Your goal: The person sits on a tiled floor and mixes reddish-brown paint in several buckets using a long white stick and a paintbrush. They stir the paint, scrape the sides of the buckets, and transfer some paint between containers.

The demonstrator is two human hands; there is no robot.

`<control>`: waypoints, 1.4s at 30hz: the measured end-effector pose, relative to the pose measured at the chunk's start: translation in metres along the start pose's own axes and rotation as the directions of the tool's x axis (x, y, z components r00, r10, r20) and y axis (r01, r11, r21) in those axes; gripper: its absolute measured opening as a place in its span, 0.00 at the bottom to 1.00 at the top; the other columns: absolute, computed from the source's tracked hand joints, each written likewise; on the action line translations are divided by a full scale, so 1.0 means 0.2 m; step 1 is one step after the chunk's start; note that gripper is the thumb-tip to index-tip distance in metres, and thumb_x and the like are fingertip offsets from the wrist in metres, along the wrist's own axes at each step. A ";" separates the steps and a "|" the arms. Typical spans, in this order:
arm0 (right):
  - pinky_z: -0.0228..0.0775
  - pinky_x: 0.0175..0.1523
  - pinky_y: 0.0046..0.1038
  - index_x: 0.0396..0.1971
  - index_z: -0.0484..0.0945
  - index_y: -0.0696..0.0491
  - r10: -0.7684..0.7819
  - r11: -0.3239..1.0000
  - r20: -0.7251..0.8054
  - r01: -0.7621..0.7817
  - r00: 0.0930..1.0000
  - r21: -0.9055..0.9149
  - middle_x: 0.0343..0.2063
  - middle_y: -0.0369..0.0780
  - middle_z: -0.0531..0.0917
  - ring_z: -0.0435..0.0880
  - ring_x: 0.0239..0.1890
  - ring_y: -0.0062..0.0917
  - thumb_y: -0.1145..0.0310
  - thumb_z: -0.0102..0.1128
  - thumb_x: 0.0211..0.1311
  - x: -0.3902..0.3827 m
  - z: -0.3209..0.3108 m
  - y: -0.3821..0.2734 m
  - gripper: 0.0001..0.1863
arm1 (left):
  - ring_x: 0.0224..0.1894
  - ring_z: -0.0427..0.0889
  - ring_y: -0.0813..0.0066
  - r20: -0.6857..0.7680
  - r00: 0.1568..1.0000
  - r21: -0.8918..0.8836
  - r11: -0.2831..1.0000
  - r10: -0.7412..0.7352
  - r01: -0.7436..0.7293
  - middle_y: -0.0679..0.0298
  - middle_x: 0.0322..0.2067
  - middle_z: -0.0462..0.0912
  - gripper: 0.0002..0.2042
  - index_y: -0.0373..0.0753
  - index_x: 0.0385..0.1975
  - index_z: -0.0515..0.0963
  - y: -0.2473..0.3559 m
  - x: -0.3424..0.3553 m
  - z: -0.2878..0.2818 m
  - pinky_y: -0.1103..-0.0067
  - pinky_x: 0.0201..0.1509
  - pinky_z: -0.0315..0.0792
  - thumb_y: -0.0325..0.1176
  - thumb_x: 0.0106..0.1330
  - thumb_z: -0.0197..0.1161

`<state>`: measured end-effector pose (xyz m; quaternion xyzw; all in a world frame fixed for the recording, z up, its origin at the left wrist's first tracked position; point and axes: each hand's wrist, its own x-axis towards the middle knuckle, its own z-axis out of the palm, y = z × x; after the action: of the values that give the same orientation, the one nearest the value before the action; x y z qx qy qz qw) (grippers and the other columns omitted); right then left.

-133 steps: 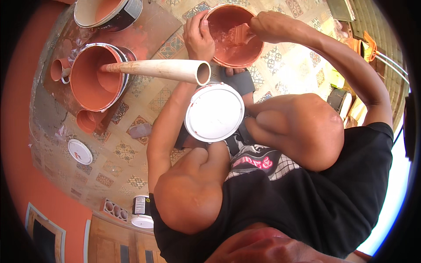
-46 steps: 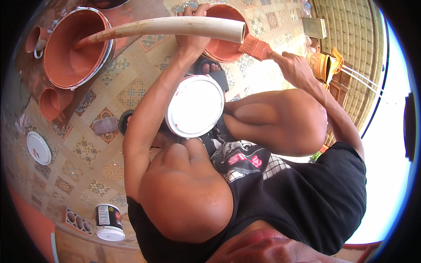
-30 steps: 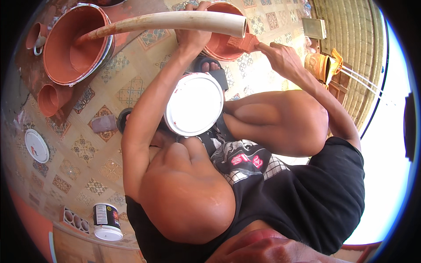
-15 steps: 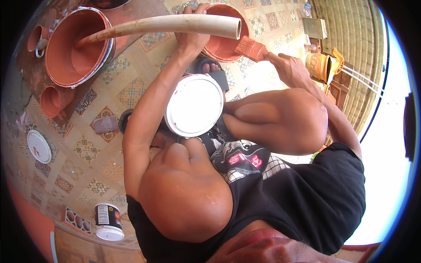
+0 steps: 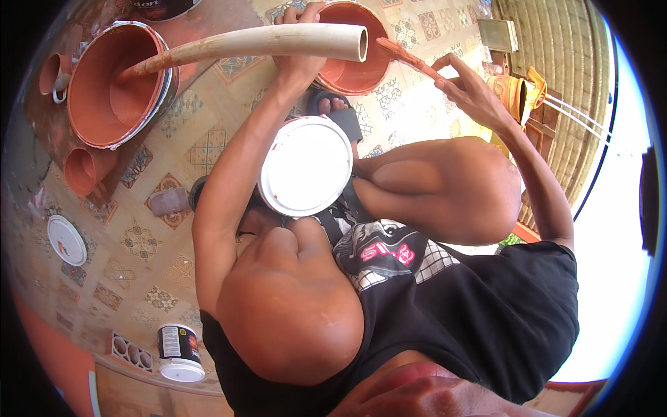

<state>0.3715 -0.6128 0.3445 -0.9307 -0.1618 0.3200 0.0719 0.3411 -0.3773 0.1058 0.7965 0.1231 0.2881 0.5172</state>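
Note:
My right hand [image 5: 469,90] pinches the handle of a paintbrush [image 5: 410,57] between thumb and bent fingers. The brush is coated in orange-red paint; its bristles are edge-on at the right rim of a round orange-red pot [image 5: 368,83]. My left hand [image 5: 299,61] is at that pot's left side, fingers bent at the rim, with its middle hidden behind a pale, curved pipe [image 5: 278,39]. The pipe leans out of a large bucket [image 5: 114,104], paint-coated inside, at the left. A white lidded tub [image 5: 306,167] stands between my legs.
Small orange-red pots [image 5: 81,172] and a mug [image 5: 61,83] sit by the bucket on a stained board. A white lid [image 5: 67,240] lies on the tiled floor at left. A black-and-white tub [image 5: 180,353] stands lower left. An orange patterned pot [image 5: 511,96] is at right.
The paintbrush has turned from flat to edge-on and shifted slightly up. My right hand has risen and turned with it. My left hand stays at the pot; the whole view has shifted a little.

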 end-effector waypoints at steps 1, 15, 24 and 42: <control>0.65 0.30 0.30 0.51 0.73 0.50 0.057 0.994 0.111 -0.066 0.992 0.086 0.19 0.35 0.74 0.72 0.21 0.22 0.52 0.53 0.78 0.05 0.01 -0.01 0.17 | 0.48 0.77 0.51 -0.007 1.000 0.010 1.000 0.021 -0.021 0.56 0.41 0.80 0.15 0.47 0.53 0.83 0.00 0.00 0.00 0.57 0.56 0.71 0.28 0.71 0.55; 0.72 0.21 0.27 0.36 0.78 0.59 0.121 0.991 0.301 -0.095 0.946 -0.098 0.27 0.38 0.78 0.76 0.20 0.23 0.63 0.46 0.74 0.22 0.10 0.12 0.15 | 0.48 0.80 0.53 0.031 0.999 0.159 0.987 0.008 -0.013 0.60 0.43 0.83 0.14 0.52 0.54 0.83 0.00 0.00 -0.03 0.58 0.56 0.69 0.32 0.72 0.56; 0.76 0.19 0.26 0.38 0.76 0.58 0.123 0.957 0.341 -0.021 0.932 -0.288 0.30 0.39 0.81 0.82 0.22 0.25 0.74 0.43 0.71 0.17 0.07 0.05 0.10 | 0.48 0.79 0.50 0.006 1.000 0.121 0.993 -0.004 0.004 0.56 0.42 0.83 0.15 0.51 0.53 0.84 -0.01 0.01 -0.01 0.58 0.58 0.69 0.30 0.71 0.56; 0.63 0.19 0.27 0.31 0.76 0.59 0.257 0.964 0.211 -0.266 0.943 0.016 0.16 0.35 0.71 0.69 0.14 0.19 0.56 0.43 0.79 -0.01 0.05 0.16 0.23 | 0.50 0.79 0.53 -0.013 1.000 0.030 0.999 0.027 -0.027 0.56 0.40 0.82 0.14 0.47 0.52 0.84 0.01 0.00 -0.02 0.58 0.55 0.73 0.30 0.71 0.57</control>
<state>0.3710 -0.6426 0.3310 -0.9036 -0.0363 0.4256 0.0319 0.3389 -0.3738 0.1090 0.8037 0.1200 0.2985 0.5006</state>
